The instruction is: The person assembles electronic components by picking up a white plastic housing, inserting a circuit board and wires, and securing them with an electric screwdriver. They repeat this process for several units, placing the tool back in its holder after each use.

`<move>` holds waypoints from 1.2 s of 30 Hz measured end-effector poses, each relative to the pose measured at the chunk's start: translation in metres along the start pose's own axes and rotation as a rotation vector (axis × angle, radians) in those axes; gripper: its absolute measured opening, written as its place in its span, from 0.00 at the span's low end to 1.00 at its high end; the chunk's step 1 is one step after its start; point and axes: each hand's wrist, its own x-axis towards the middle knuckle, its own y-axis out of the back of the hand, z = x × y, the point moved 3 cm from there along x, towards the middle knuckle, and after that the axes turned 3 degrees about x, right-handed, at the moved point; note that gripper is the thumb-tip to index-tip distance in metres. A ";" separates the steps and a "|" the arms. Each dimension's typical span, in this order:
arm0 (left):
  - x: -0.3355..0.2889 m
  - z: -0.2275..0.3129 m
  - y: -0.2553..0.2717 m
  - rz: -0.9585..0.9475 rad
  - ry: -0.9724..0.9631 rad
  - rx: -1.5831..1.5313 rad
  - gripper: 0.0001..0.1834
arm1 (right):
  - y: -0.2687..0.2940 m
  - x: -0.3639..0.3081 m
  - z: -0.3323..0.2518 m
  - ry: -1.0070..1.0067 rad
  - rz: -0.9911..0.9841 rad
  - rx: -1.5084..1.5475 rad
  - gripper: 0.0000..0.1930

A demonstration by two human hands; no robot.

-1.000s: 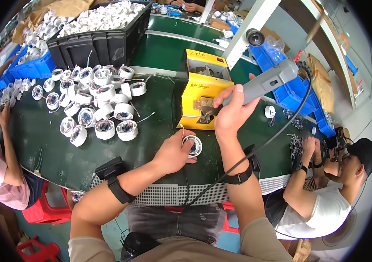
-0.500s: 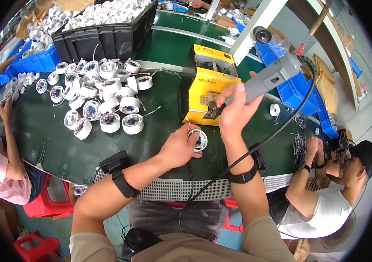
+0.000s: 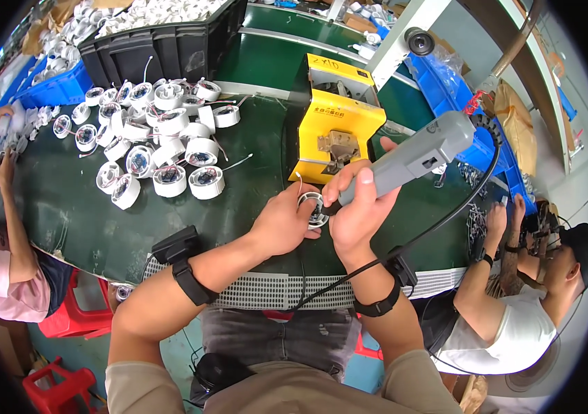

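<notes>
My left hand (image 3: 285,222) grips a small round white housing (image 3: 316,201) from its left side, on the green table in front of me. Circuit parts show inside its ring. My right hand (image 3: 363,215) is wrapped round a grey electric screwdriver (image 3: 418,152), tilted with its dark tip end down at the housing. Fingers hide the exact contact point. Just beyond stands a yellow screw feeder (image 3: 339,124) with a metal block on its front. Left of it lies a cluster of similar white housings (image 3: 170,148) with wires.
A black crate (image 3: 163,55) of white parts stands at the back left beside a blue bin (image 3: 56,86). A black cable (image 3: 439,224) loops down from the screwdriver across my right forearm. Co-workers sit left (image 3: 14,269) and right (image 3: 514,303).
My right hand has brought the screwdriver from the feeder's front down and nearer to me, its tip end now at the housing. The left hand keeps its hold on the housing.
</notes>
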 end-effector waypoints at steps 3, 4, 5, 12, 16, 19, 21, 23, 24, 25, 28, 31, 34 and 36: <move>0.000 0.001 0.001 -0.005 0.025 0.047 0.14 | 0.000 -0.002 0.003 -0.006 -0.014 -0.011 0.27; 0.000 0.001 0.001 -0.005 0.028 0.047 0.14 | 0.000 -0.002 0.004 0.006 -0.029 -0.019 0.27; 0.000 0.001 0.000 0.007 0.039 0.045 0.14 | 0.001 -0.002 0.005 0.020 -0.044 -0.028 0.27; 0.004 0.002 -0.004 0.040 0.019 -0.001 0.14 | 0.011 -0.003 0.015 0.019 -0.075 0.060 0.27; -0.006 0.028 0.030 -0.029 -0.086 0.524 0.16 | 0.025 0.003 0.011 0.006 -0.286 0.135 0.35; -0.022 0.067 0.086 0.483 -0.295 1.095 0.22 | 0.100 0.053 0.001 0.129 -0.001 -0.102 0.31; -0.041 0.093 0.113 0.832 -0.278 1.137 0.27 | 0.168 0.100 -0.001 0.260 0.378 -0.865 0.28; -0.041 0.098 0.126 1.093 -0.310 1.186 0.34 | 0.268 0.135 0.013 0.143 0.702 -1.443 0.40; -0.040 0.095 0.133 1.161 -0.383 1.178 0.39 | 0.290 0.142 0.017 -0.073 0.770 -1.553 0.44; -0.044 0.103 0.128 1.225 -0.487 1.130 0.32 | 0.295 0.143 0.021 -0.256 0.784 -1.636 0.43; -0.044 0.103 0.116 0.644 -0.260 0.927 0.16 | 0.307 0.139 0.034 -0.385 0.421 -1.569 0.35; -0.041 0.079 0.083 -0.202 -0.073 0.796 0.14 | 0.241 0.108 0.027 0.148 0.133 -1.306 0.31; -0.032 0.052 0.031 -0.394 0.060 0.409 0.17 | 0.153 0.039 -0.008 0.037 -0.252 -0.780 0.39; -0.022 0.032 -0.004 -0.400 -0.030 0.068 0.24 | 0.123 -0.003 -0.023 0.054 -0.446 -0.654 0.43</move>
